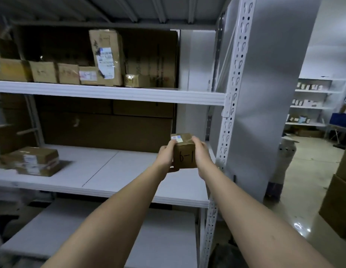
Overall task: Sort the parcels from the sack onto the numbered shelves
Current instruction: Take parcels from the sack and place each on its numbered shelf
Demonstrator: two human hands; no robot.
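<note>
Progress: several boxes already stand in a row on the upper shelf [110, 92], and some of them seem to carry the same kind of handwritten mark; one flat parcel [36, 160] lies at the left of the middle shelf [102, 171]. I judge that the sorting is partly done. The sack is not in view, so I cannot tell how many parcels are left.
Step in hand: the small parcel [184, 154] is not yet placed on any shelf.
Parcel look: a small brown cardboard box, nearly a cube, with "6-1" written in black on the near face and a white label on the top.
Parcel place: held in the air over the right end of the middle shelf, near the perforated post [229, 120].
Left hand [166, 154]: its grip is curled on the left side of the box.
Right hand [202, 153]: its grip is curled on the right side and top corner.
</note>
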